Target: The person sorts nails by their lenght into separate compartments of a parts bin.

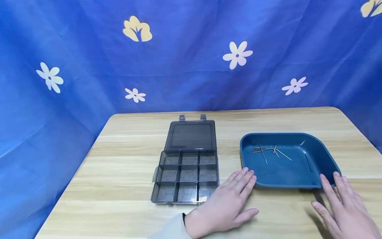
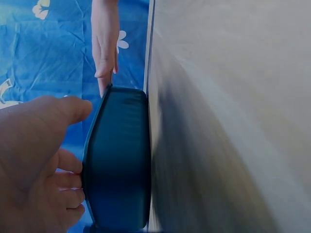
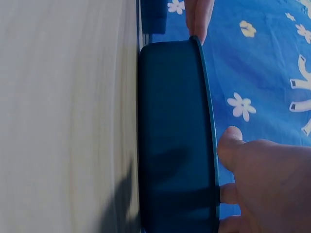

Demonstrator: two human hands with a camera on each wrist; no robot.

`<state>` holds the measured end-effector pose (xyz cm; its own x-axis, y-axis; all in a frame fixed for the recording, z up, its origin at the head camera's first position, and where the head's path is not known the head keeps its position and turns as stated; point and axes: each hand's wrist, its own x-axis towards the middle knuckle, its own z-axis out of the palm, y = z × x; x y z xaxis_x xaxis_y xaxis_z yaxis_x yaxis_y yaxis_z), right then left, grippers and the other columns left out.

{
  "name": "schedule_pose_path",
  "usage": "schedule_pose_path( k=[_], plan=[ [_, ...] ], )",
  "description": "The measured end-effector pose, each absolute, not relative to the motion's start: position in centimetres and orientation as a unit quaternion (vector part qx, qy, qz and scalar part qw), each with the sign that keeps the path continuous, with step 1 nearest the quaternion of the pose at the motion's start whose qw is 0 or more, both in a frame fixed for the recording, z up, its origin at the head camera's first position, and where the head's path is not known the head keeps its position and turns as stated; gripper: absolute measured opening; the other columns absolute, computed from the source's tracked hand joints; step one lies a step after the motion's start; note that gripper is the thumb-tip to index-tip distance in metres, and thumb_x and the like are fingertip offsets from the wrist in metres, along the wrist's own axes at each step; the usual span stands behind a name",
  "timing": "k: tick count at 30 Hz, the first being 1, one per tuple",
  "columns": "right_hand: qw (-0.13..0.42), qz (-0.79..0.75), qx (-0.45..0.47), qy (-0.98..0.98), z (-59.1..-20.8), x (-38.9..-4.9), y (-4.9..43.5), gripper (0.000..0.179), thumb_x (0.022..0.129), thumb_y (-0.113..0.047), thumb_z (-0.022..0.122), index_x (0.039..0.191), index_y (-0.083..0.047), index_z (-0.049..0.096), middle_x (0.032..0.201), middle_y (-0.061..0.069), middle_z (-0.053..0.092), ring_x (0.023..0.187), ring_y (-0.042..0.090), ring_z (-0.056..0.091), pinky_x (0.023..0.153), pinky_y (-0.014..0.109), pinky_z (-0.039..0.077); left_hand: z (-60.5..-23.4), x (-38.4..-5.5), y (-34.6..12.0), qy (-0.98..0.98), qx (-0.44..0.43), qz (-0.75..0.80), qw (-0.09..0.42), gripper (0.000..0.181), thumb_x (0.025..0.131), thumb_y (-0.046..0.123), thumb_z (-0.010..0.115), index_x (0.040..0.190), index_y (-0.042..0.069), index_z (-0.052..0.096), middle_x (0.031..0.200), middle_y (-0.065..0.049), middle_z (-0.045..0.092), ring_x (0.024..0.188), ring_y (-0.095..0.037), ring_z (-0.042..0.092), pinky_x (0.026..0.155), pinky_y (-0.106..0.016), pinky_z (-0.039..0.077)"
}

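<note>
1. Four fingers of my left hand (image 1: pixel 228 202) straight, together, touching blue tray (image 1: pixel 286 174).
2. My right hand (image 1: pixel 346 205) spread at its near-right corner.
3. Tray on bench (image 1: pixel 119 186), right of compartment box (image 1: pixel 191 136), holding probably nails (image 1: pixel 264 156).

Head view bright, glare on box (image 1: pixel 187 173); wrist views dim (shadow across tray (image 3: pixel 175 107)).

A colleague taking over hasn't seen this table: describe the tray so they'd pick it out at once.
On the wooden table, look right of the gray divided box. The tray is dark blue-green with rounded corners, the left hand and right hand at its near corners. Unlike the box, it is one undivided space, with thin metal pins lying inside.
</note>
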<state>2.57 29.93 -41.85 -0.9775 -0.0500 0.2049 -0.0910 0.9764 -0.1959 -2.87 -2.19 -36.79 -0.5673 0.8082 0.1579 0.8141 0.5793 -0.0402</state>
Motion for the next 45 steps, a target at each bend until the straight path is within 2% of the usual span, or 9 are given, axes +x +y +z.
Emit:
schedule_pose_path(
  k=[7, 15, 20, 27, 34, 38, 45],
  plan=[
    [0.101, 0.090, 0.073, -0.988, -41.4, 2.6, 28.5, 0.083, 0.096, -0.040, 0.056, 0.156, -0.010, 0.006, 0.160, 0.023, -0.003, 0.145, 0.021, -0.021, 0.116, 0.041, -0.021, -36.7, -2.8, -3.9, -0.888, -0.451, -0.039, 0.082, 0.069, 0.100, 0.050, 0.035, 0.148, 0.001, 0.033, 0.155, -0.015, 0.032, 0.146, -0.026, 0.023, 0.120, -0.035, 0.019],
    [0.109, 0.068, 0.105, -0.986, -41.2, 2.8, 27.5, 0.086, 0.094, -0.042, 0.057, 0.154, -0.002, 0.010, 0.161, 0.017, 0.002, 0.145, 0.012, -0.019, 0.116, 0.034, -0.020, -36.6, -2.4, -5.1, -0.889, -0.448, -0.052, 0.073, 0.068, 0.100, 0.049, 0.039, 0.147, 0.000, 0.035, 0.154, -0.015, 0.033, 0.146, -0.026, 0.024, 0.120, -0.034, 0.020],
    [0.106, 0.057, 0.110, -0.987, -41.3, 2.8, 27.1, 0.087, 0.094, -0.044, 0.057, 0.153, 0.000, 0.010, 0.161, 0.018, 0.006, 0.145, 0.010, -0.019, 0.116, 0.031, -0.019, -36.6, -2.3, -5.7, -0.888, -0.449, -0.061, 0.076, 0.069, 0.099, 0.049, 0.042, 0.146, 0.000, 0.036, 0.154, -0.015, 0.033, 0.146, -0.026, 0.023, 0.119, -0.034, 0.021],
    [0.080, 0.046, 0.092, -0.991, -41.5, 2.9, 26.9, 0.086, 0.095, -0.048, 0.053, 0.153, 0.001, 0.012, 0.158, 0.023, 0.014, 0.143, 0.010, -0.023, 0.116, 0.034, -0.022, -36.7, -2.1, -6.1, -0.886, -0.451, -0.060, 0.083, 0.069, 0.100, 0.049, 0.040, 0.146, -0.001, 0.036, 0.154, -0.017, 0.033, 0.147, -0.025, 0.019, 0.119, -0.035, 0.021],
    [0.129, 0.091, 0.117, -0.980, -41.6, 3.2, 27.0, 0.076, 0.094, -0.038, 0.058, 0.152, -0.004, 0.024, 0.157, 0.017, 0.024, 0.147, 0.006, -0.011, 0.119, 0.033, -0.014, -36.7, -1.5, -6.5, -0.888, -0.450, -0.066, 0.071, 0.068, 0.101, 0.049, 0.038, 0.147, 0.000, 0.036, 0.154, -0.016, 0.033, 0.147, -0.026, 0.021, 0.119, -0.035, 0.022],
    [0.147, 0.113, 0.113, -0.976, -41.7, 3.5, 27.0, 0.073, 0.093, -0.034, 0.061, 0.152, -0.010, 0.028, 0.159, 0.010, 0.024, 0.147, 0.004, -0.007, 0.120, 0.032, -0.011, -36.6, -1.0, -6.7, -0.886, -0.455, -0.055, 0.066, 0.068, 0.101, 0.050, 0.036, 0.148, 0.001, 0.035, 0.155, -0.015, 0.032, 0.147, -0.025, 0.021, 0.119, -0.034, 0.023],
    [0.174, 0.120, 0.096, -0.973, -41.6, 4.3, 26.2, 0.071, 0.090, -0.034, 0.064, 0.150, -0.011, 0.034, 0.157, 0.006, 0.030, 0.147, 0.002, -0.001, 0.121, 0.033, -0.007, -36.7, -0.1, -7.0, -0.877, -0.466, -0.009, 0.120, 0.067, 0.100, 0.050, 0.037, 0.143, -0.001, 0.042, 0.150, -0.014, 0.040, 0.143, -0.026, 0.030, 0.118, -0.032, 0.025]
  ],
)
